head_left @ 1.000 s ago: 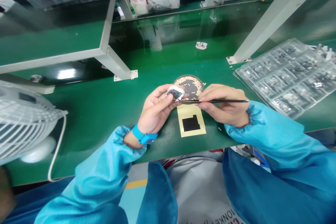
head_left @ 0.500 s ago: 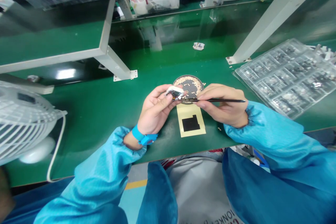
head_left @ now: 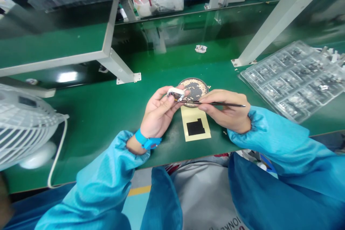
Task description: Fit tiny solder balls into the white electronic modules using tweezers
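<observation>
Left hand [head_left: 159, 113]: fingers and thumb closed, narrow, pinching a small white component [head_left: 175, 94] with a dark centre, held just above the near edge of the dish. Right hand [head_left: 225, 111]: holds a slim black-handled pick [head_left: 222, 104] in a pen grip, its tip touching or just beside the component; which of the two, I cannot tell at this resolution. The two hands are close together, knuckles nearly meeting.

Left wrist: blue strap [head_left: 147, 142]. Both forearms are covered by blue gathered sleeves [head_left: 269, 133].

Directly beyond the hands: a round shallow dish [head_left: 193, 78] on the desk [head_left: 81, 115], filled with tan and dark granules, the dark ones massed at the centre. Nearer the person, below the hands: a pale yellow card [head_left: 195, 134] bearing a black square patch [head_left: 194, 128].

To the right: a clear plastic compartment tray [head_left: 292, 82] of small dark-and-silver parts, lying on the green desk surface. To the left: a white desk fan [head_left: 24, 122] with a pale cable [head_left: 58, 161]. Farther off, beyond the dish: a small white piece [head_left: 201, 48], and white metal shelf supports [head_left: 115, 64].
</observation>
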The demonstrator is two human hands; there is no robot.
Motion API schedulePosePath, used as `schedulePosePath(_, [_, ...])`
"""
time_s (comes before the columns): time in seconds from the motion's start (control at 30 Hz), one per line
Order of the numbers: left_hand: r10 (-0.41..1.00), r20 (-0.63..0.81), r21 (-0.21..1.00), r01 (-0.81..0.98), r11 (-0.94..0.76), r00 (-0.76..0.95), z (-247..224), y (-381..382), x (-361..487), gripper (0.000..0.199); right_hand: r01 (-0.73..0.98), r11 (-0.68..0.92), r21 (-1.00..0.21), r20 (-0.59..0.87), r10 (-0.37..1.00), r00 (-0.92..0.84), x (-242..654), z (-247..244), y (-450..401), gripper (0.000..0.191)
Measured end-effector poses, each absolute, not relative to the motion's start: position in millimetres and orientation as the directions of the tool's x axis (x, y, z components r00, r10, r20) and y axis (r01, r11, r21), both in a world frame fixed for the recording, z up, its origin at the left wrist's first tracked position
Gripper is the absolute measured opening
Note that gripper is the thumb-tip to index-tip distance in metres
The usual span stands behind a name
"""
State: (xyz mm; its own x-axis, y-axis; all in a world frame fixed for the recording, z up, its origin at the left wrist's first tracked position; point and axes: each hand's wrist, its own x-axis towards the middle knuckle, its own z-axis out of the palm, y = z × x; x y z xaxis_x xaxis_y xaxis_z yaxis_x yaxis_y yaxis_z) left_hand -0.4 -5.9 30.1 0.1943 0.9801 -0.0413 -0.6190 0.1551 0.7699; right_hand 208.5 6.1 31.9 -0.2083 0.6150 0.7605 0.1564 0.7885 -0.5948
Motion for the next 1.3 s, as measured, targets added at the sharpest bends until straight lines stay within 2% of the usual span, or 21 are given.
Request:
schedulePosePath(0.2, [0.982, -0.045, 0.764, -0.627, 0.153, 0.184, 29, -6, 0, 0.020, 0.147, 0.800, -0.582, 0.784, 0.600, -0.159, 205, 25, 3, 0.024])
schedulePosePath(0.53, [0.986, -0.074, 0.791, -0.593, 0.149, 0.149, 29, -7, 2, 0.026, 0.125, 0.809, -0.575, 0.791, 0.588, -0.165, 205, 20, 5, 0.027])
schedulePosePath(0.73, [0.985, -0.133, 0.852, -0.495, 0.170, 0.110, 27, -3, 1, 0.034, 0.086, 0.812, -0.578, 0.772, 0.578, -0.265, 214, 43, 10, 0.017])
schedulePosePath(0.83, [0.957, -0.221, 0.864, -0.418, 0.281, 0.187, 26, -2, -1, 0.035, 0.075, 0.773, -0.630, 0.719, 0.617, -0.319, 220, 52, 11, 0.015])
schedulePosePath(0.97, [0.898, -0.308, 0.843, -0.346, 0.411, 0.314, 28, -3, -3, 0.032, 0.004, 0.659, -0.752, 0.630, 0.721, -0.288, 224, 47, 12, 0.027])
schedulePosePath(1.03, [0.874, -0.325, 0.835, -0.324, 0.444, 0.361, 29, -3, -2, 0.028, 0.000, 0.632, -0.775, 0.611, 0.749, -0.257, 224, 43, 13, 0.030])
schedulePosePath(1.3, [0.827, -0.319, 0.809, -0.322, 0.492, 0.464, 31, -4, -2, 0.025, 0.025, 0.573, -0.819, 0.544, 0.791, -0.280, 221, 41, 16, 0.020])
